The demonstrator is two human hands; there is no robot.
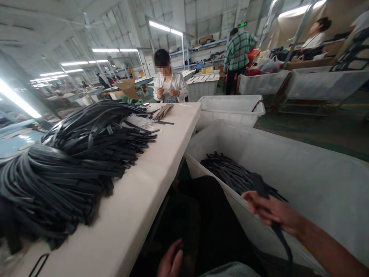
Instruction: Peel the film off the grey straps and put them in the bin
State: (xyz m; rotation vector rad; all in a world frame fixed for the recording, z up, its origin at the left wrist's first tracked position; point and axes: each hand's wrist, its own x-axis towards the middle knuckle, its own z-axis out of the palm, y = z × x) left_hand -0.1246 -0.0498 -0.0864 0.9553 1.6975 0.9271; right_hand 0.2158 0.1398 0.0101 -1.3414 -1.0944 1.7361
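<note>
A black strap (pixel 260 185) is gripped in my right hand (pixel 278 213), above the near rim of a large white bin (pixel 305 165). The strap's upper end points over the bin, and its tail hangs down outside the wall. Inside that bin lies a pile of similar black straps (pixel 227 173). Low in the view, my left hand (pixel 171 259) is over my lap beside the table edge. Its thumb and a finger are slightly apart with nothing visible between them; the rest is cut off.
Thick bundles of black straps (pixel 57 181) cover the left of the pale table (pixel 150 181). Brown strips (pixel 163 111) lie at its far end, where a person (pixel 170 86) works. A second white bin (pixel 230 109) stands beyond the near one. Another person (pixel 239 52) is farther back.
</note>
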